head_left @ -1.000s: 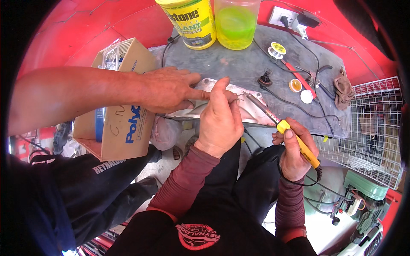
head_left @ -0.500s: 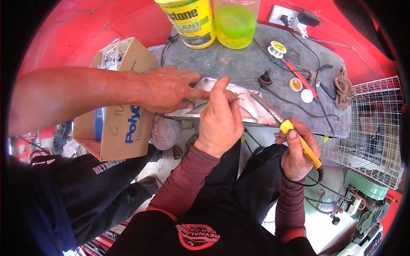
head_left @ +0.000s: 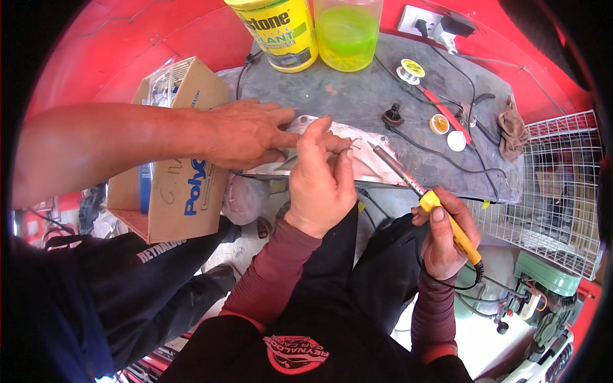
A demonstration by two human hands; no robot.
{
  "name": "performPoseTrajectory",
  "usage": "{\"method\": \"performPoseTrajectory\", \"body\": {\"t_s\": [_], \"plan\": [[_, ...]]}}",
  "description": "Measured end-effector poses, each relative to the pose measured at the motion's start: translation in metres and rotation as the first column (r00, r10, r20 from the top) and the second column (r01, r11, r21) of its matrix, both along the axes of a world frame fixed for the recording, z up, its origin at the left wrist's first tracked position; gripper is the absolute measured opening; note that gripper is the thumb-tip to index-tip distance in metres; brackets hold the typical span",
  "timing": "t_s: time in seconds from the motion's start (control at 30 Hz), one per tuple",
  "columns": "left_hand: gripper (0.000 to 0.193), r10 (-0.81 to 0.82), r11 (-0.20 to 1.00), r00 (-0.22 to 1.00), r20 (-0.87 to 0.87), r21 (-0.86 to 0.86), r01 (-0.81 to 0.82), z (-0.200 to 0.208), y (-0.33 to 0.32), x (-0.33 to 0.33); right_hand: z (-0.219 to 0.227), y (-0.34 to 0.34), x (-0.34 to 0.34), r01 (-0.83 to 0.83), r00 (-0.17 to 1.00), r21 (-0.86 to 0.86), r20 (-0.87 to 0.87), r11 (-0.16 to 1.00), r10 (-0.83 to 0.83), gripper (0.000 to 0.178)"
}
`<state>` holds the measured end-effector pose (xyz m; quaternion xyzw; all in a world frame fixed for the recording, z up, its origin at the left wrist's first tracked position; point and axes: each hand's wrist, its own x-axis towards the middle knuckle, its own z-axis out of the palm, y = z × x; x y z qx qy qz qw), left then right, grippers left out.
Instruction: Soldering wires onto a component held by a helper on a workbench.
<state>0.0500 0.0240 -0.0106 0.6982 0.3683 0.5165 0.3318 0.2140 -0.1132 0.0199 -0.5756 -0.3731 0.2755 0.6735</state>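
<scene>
A yellow-handled soldering iron (head_left: 452, 225) is gripped in my right hand (head_left: 447, 233), its metal tip pointing up and left, just above a pale, shiny plastic-looking piece (head_left: 377, 163) at the table's near edge. My left hand (head_left: 322, 185) is over the same piece, thumb and fingers pinching a thin bent wire (head_left: 356, 142). A small gap separates the iron's tip from the wire. From the left, a co-worker's hand (head_left: 246, 134) presses flat on the piece beside my left hand. Part of the piece is hidden under the hands.
On the grey table (head_left: 345, 96) are a solder spool (head_left: 410, 71), an amber-filled tin (head_left: 439, 124), its white lid (head_left: 456, 141), a black connector (head_left: 393, 116), pliers (head_left: 469, 112) and a brown rag (head_left: 511, 131). Yellow tub (head_left: 274, 32), green-liquid container (head_left: 347, 38), cardboard box (head_left: 179, 185) and wire basket (head_left: 543, 191) surround.
The iron's tip has come slightly left, closer to the wire. My left hand has shifted a little left. The co-worker's hand stays on the piece.
</scene>
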Motion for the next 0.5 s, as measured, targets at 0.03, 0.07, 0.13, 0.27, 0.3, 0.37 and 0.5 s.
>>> {"method": "performPoseTrajectory", "body": {"t_s": [0.03, 0.07, 0.13, 0.27, 0.3, 0.37, 0.5], "plan": [[0.056, -0.001, 1.0, 1.0, 0.0, -0.004, 0.001, 0.0, 0.001, -0.002, -0.001, -0.001, -0.001, 0.001, 1.0, -0.004, 0.0, 1.0, -0.001, 0.028], [0.056, 0.006, 1.0, 1.0, -0.013, 0.013, -0.006, 0.002, 0.001, -0.004, -0.002, -0.003, -0.001, -0.002, 1.0, -0.003, -0.011, 1.0, 0.002, 0.028], [0.056, 0.028, 0.999, 0.999, -0.046, 0.022, -0.027, 0.007, 0.002, -0.005, -0.002, -0.004, -0.002, -0.005, 1.0, -0.004, -0.024, 1.0, 0.005, 0.028], [0.059, 0.034, 0.999, 0.989, -0.144, 0.032, -0.03, 0.015, 0.001, -0.004, -0.003, -0.001, -0.005, -0.033, 0.998, -0.025, -0.051, 0.999, 0.032, 0.027], [0.062, 0.045, 0.999, 0.98, -0.192, 0.026, -0.04, 0.016, 0.001, -0.004, -0.004, 0.0, -0.005, -0.019, 0.999, -0.047, -0.052, 0.999, 0.016, 0.026], [0.064, 0.055, 0.998, 0.969, -0.241, 0.022, -0.051, 0.019, 0.001, -0.004, -0.004, 0.003, -0.005, -0.01, 0.998, -0.047, -0.056, 0.999, 0.007, 0.026], [0.07, 0.038, 0.997, 0.946, -0.321, 0.071, -0.016, 0.02, 0.003, -0.004, -0.005, 0.004, -0.004, 0.007, 0.997, -0.055, -0.073, 0.998, -0.011, 0.026]]}}
